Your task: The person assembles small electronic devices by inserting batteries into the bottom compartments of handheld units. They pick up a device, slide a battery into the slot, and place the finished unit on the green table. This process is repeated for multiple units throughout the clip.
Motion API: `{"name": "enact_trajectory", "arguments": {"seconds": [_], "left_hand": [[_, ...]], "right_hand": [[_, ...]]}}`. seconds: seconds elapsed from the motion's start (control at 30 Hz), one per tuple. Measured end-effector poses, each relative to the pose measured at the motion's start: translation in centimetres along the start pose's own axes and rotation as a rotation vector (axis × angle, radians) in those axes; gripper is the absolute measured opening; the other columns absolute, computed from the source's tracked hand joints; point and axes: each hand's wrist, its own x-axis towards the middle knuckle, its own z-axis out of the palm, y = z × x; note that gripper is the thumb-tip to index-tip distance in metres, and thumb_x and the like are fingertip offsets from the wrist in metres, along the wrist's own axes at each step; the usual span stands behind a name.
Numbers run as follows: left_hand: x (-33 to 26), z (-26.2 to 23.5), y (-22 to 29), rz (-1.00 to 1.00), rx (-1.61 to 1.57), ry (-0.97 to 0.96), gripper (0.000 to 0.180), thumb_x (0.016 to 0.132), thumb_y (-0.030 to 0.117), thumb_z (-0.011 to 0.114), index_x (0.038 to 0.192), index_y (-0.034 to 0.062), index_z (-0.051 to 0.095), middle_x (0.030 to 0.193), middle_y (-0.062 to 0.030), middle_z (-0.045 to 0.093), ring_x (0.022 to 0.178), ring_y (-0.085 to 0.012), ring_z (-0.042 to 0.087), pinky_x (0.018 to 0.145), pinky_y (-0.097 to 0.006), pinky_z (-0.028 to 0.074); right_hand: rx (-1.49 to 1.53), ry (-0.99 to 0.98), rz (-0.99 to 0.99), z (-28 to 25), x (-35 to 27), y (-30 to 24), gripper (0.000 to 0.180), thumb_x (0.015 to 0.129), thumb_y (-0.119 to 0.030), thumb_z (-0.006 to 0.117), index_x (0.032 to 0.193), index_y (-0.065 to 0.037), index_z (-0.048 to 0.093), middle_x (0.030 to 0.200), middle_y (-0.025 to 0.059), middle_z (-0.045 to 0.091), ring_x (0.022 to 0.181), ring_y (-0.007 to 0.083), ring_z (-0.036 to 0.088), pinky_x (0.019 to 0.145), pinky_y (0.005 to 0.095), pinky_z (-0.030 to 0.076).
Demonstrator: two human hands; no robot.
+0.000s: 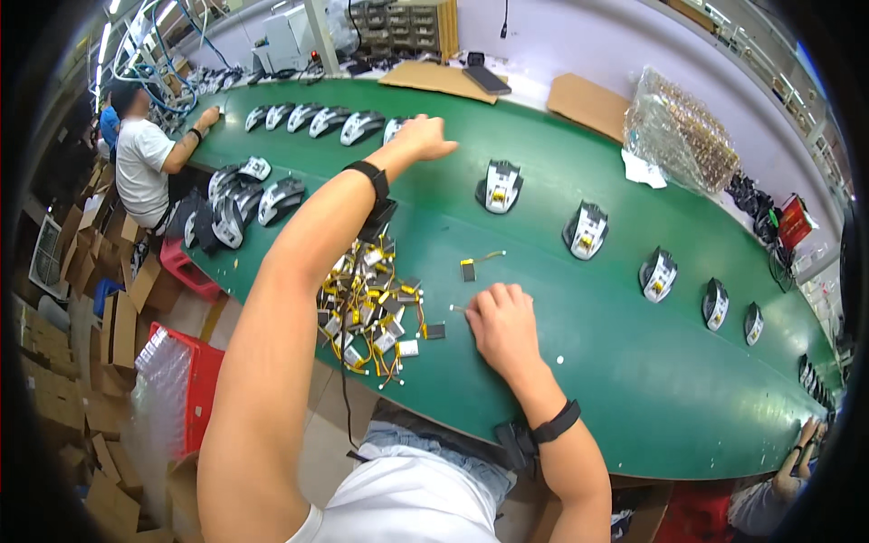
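My left hand reaches to the far side of the green table, over the right end of a row of grey-and-black curved shells. It partly covers the last shell; its fingertips are hidden, so its grip is unclear. Nearer to me, my right hand is closed low over the table, with a short lead and white plug sticking out on its left. Anything more inside that hand is hidden. A single small battery with a lead lies just beyond it. To its left spreads a heap of small wired batteries.
More shells with yellow parts inside, such as one shell, stand spaced along the right. Other shells are piled at left. A co-worker sits at far left; another person's hands show at far right. Cardboard and bubble wrap lie behind.
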Motion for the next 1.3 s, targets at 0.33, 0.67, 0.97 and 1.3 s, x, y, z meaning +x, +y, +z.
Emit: {"name": "enact_trajectory", "arguments": {"seconds": [0.33, 0.67, 0.97, 1.3], "left_hand": [[-0.4, 1.9, -12.1, -0.654, -0.239, 0.16, 0.125, 0.066, 0.068, 0.075, 0.153, 0.0074, 0.008, 0.149, -0.0324, 0.029, 0.133, -0.0485, 0.039, 0.108, -0.056, 0.036], [0.1, 1.4, -5.2, -0.474, -0.212, -0.009, 0.096, 0.065, 0.048, 0.083, 0.138, 0.0008, 0.041, 0.138, -0.0209, 0.046, 0.127, -0.039, 0.046, 0.102, -0.051, 0.043], [-9.9, -8.0, 3.2, 0.155, -1.409, -0.073, 0.096, 0.064, 0.02, 0.085, 0.141, -0.0054, 0.034, 0.121, -0.0118, 0.057, 0.104, -0.0203, 0.059, 0.092, -0.032, 0.048], [-22.7, -5.1, 9.2, 0.027, -1.962, -0.27, 0.06, 0.084, 0.034, 0.069, 0.126, -0.0039, 0.049, 0.099, -0.0111, 0.063, 0.086, -0.0175, 0.062, 0.076, -0.034, 0.053]], "right_hand": [[0.297, 0.078, 0.11, 0.1, 0.5, -1.0, 0.015, 0.084, -0.01, 0.066, 0.096, -0.006, 0.059, 0.078, 0.0086, 0.06, 0.078, 0.0282, 0.057, 0.077, 0.0415, 0.042], [0.444, 0.083, 0.199, -1.0, 0.3, 0.7, 0.011, 0.086, -0.015, 0.069, 0.09, -0.005, 0.072, 0.077, 0.0093, 0.067, 0.068, 0.0236, 0.06, 0.068, 0.0341, 0.047], [1.404, 0.133, 0.658, -2.3, -0.4, 2.5, 0.015, 0.091, -0.014, 0.067, 0.094, 0.0, 0.071, 0.08, -0.0036, 0.062, 0.069, 0.0031, 0.045, 0.063, 0.0203, 0.036], [1.671, 0.141, 0.748, -3.9, -0.3, 1.4, 0.02, 0.09, -0.017, 0.068, 0.099, 0.0, 0.071, 0.076, -0.0027, 0.059, 0.068, 0.0059, 0.044, 0.064, 0.0221, 0.035]]}}
